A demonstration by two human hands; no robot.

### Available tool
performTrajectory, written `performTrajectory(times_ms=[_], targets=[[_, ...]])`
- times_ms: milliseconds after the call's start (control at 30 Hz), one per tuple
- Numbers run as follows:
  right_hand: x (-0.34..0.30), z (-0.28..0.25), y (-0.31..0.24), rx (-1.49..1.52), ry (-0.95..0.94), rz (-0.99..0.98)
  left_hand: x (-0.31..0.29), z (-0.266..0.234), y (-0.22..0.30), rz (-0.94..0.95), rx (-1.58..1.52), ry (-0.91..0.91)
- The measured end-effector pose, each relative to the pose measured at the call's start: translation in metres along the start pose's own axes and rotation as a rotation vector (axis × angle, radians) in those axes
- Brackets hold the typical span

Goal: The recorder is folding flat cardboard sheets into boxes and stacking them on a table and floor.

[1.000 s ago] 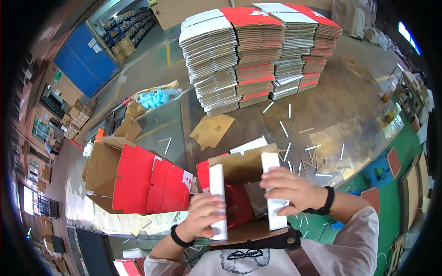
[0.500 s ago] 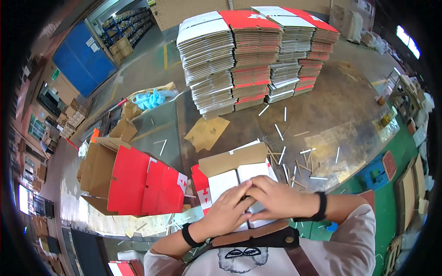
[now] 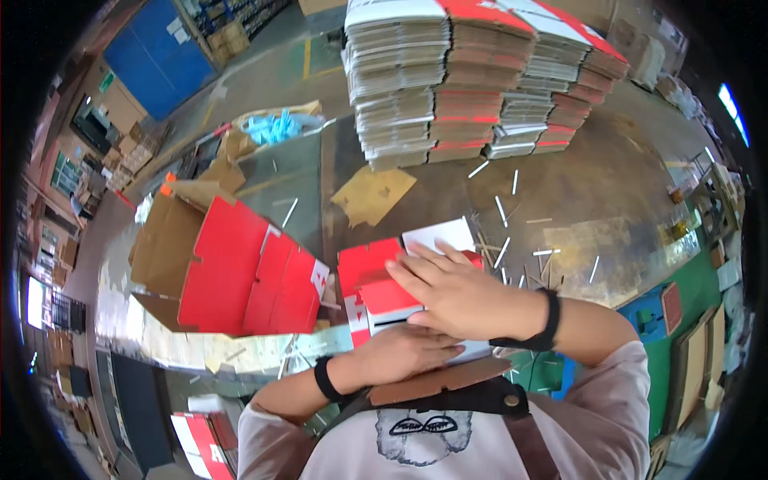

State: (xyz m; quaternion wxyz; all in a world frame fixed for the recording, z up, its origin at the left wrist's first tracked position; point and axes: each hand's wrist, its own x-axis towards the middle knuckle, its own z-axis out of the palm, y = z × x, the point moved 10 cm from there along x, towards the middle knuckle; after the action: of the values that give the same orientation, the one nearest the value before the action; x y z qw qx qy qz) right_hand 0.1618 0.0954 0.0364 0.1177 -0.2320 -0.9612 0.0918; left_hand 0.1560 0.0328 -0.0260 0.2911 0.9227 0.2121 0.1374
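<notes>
Close in front of me stands a red and white cardboard carton (image 3: 352,324), with white inner boxes (image 3: 394,315) packed inside. Its far flap (image 3: 384,294), red on the outside, is folded inward over part of them. My right hand (image 3: 456,292) lies on this flap with its fingers stretched out and apart. Lower down, my left hand (image 3: 404,352) rests flat across the white boxes, its fingers extended under the right wrist side. The brown near flap (image 3: 440,381) sticks out toward my body. Neither hand grips anything.
An open red carton (image 3: 240,272) lies on its side at the left. Tall stacks of flattened cartons (image 3: 472,96) rise beyond the table. Loose white strips (image 3: 502,210) and a brown cardboard sheet (image 3: 372,194) lie about. A blue stool (image 3: 650,314) stands at the right.
The far flap, upright before, is now folded down over the white boxes. My hands have parted: the right moved onto the flap, the left shifted toward the near side. The view has tilted downward.
</notes>
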Motion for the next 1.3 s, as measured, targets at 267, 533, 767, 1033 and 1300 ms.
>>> performTrajectory(times_ms=[267,533,767,1033,1300], targets=[[-0.022,0.031,0.007,-0.228,0.051,0.010,-0.007,-0.003,0.005,0.135,0.035,0.100],[-0.035,0.050,0.002,0.079,-0.053,0.060,-0.011,-0.007,0.010,0.177,-0.025,0.160],[-0.080,-0.026,-0.007,1.150,-0.244,0.081,-0.055,-0.073,0.013,0.026,-0.903,0.360],[-0.087,-0.013,0.033,0.960,0.243,0.377,-0.059,-0.095,-0.009,-0.334,-0.327,0.523],[-0.104,0.023,0.059,0.559,0.210,0.423,-0.068,-0.058,-0.042,-0.383,0.075,0.545]])
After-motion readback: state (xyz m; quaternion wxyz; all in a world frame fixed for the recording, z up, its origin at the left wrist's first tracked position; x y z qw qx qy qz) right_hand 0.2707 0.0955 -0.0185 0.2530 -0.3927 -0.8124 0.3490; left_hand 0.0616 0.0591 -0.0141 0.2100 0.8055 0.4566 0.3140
